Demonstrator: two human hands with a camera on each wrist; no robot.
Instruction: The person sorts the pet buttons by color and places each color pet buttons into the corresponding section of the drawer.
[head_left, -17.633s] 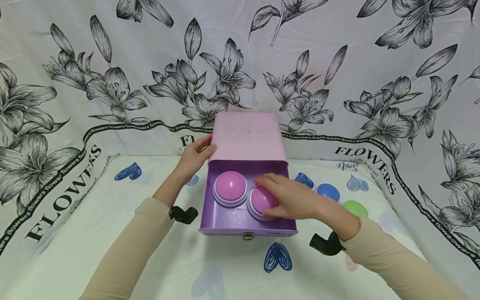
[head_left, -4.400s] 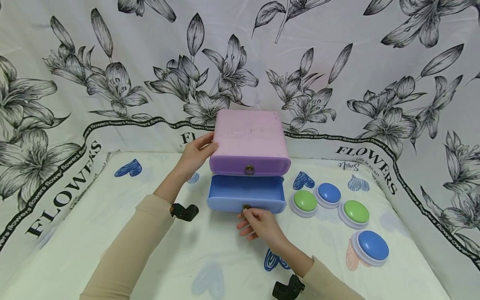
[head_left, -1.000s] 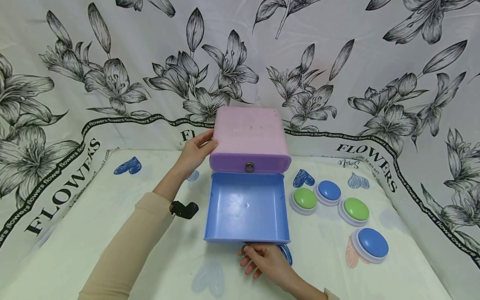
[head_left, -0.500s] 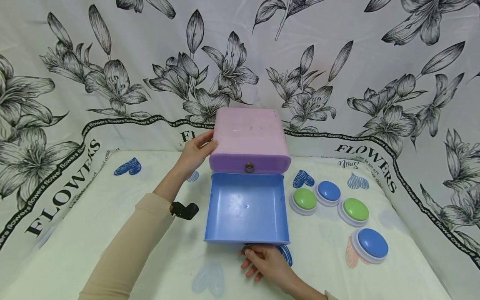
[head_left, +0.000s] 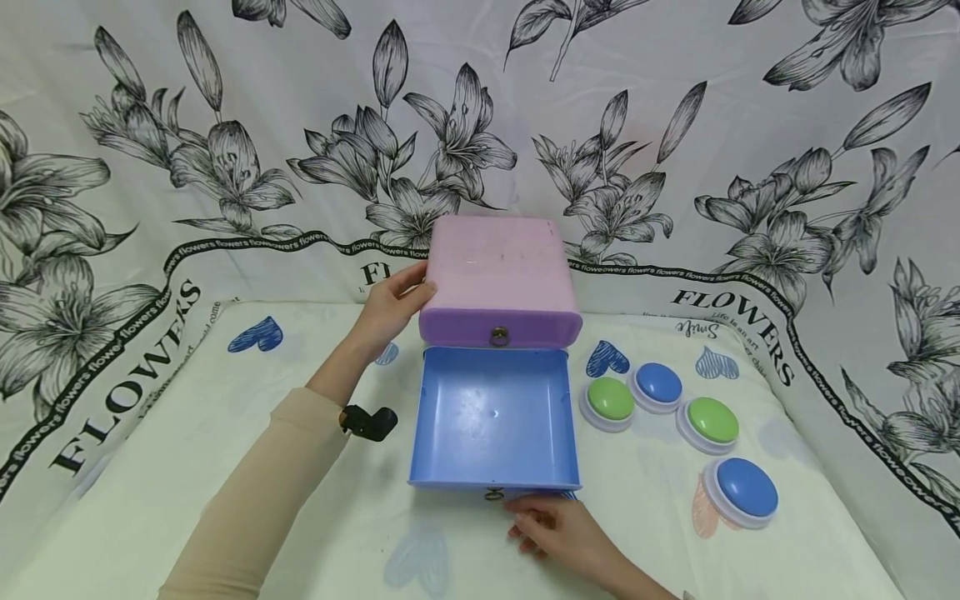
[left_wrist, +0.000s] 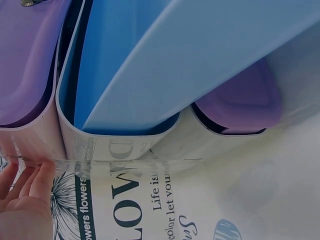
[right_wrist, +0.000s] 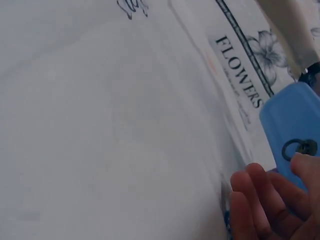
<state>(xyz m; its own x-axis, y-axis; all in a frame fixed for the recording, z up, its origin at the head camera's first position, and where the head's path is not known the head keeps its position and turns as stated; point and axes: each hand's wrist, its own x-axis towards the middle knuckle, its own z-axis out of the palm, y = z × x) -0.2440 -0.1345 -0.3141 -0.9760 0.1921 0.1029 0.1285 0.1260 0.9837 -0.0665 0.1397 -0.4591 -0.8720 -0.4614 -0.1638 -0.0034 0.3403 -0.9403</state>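
Observation:
A pink drawer cabinet (head_left: 498,262) stands at the back with its purple top drawer (head_left: 465,328) closed. Below that, a blue drawer (head_left: 495,417) is pulled far out, and nothing lies in it. My left hand (head_left: 390,308) rests against the cabinet's upper left side, its fingers (left_wrist: 40,180) touching the wall in the left wrist view. Just right of the blue drawer's metal ring pull (head_left: 494,495), my right hand (head_left: 558,533) holds nothing, its fingers loosely bent. The right wrist view has the thumb close by the ring (right_wrist: 287,149).
Right of the drawer lie two green-domed round push buttons (head_left: 611,398) (head_left: 712,419) and two blue-domed ones (head_left: 659,382) (head_left: 747,487), all on white bases. Another purple drawer (left_wrist: 245,100) sits lowest in the cabinet. A floral cloth (head_left: 315,167) hangs behind.
The purple drawer, earlier out with two pink-domed buttons in it, has been closed. The blue drawer has come out toward me. My right hand has just let go of its ring and shifted right.

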